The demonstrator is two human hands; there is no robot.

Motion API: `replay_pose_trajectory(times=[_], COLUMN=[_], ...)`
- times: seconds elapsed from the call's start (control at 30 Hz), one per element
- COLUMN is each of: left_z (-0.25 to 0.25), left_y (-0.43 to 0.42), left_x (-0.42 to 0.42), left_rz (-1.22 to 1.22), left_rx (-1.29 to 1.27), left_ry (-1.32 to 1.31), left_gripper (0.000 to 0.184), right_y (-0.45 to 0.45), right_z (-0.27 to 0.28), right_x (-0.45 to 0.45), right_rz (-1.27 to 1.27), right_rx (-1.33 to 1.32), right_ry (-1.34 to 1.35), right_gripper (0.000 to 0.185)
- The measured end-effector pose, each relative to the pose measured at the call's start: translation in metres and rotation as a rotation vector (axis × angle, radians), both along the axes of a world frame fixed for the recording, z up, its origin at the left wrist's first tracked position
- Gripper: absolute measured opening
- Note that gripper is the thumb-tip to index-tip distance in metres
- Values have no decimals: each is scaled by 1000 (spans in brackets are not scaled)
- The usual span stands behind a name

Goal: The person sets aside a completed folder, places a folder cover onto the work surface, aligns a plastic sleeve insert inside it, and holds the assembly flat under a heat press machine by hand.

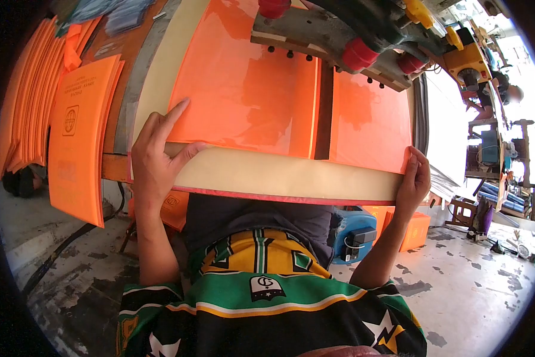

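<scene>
A glossy orange plastic cover (243, 89) lies spread on a cream board (267, 175), with a dark strip (324, 110) down its spine. At its near left corner is my left hand (160, 140), thumb and forefinger apart, their tips touching the cover near its edge. My right hand (416, 178) has its fingers curled at the near right corner, gripping the cover's edge; the thumb is mostly hidden. Over the far part of the cover hangs a machine's flat metal plate (315, 41) with red knobs, hiding what lies beneath it.
Many orange folders (32, 101) stand stacked at the left, with a printed orange folder (80, 131) in front. Clear plastic sleeves (127, 15) lie at the back left. A blue stool (352, 229) and orange stacks (414, 231) are below the board. Another person (487, 101) is at far right.
</scene>
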State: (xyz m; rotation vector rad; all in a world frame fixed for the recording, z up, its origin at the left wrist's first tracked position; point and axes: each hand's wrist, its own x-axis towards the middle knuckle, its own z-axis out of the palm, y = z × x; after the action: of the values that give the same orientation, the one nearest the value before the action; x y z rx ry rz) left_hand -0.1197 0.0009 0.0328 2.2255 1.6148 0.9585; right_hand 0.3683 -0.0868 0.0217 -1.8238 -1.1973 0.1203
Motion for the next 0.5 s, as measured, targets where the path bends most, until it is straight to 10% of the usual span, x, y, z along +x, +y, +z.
replay_pose_trajectory(times=[0.5], left_z=[2], left_y=[-2], left_x=[-1], left_rz=[1], left_rx=[-8], left_ry=[-3], left_gripper=[74], right_y=[0], right_z=[7], right_x=[-9], right_rz=[-33], right_rx=[9], right_ry=[89], right_gripper=[26])
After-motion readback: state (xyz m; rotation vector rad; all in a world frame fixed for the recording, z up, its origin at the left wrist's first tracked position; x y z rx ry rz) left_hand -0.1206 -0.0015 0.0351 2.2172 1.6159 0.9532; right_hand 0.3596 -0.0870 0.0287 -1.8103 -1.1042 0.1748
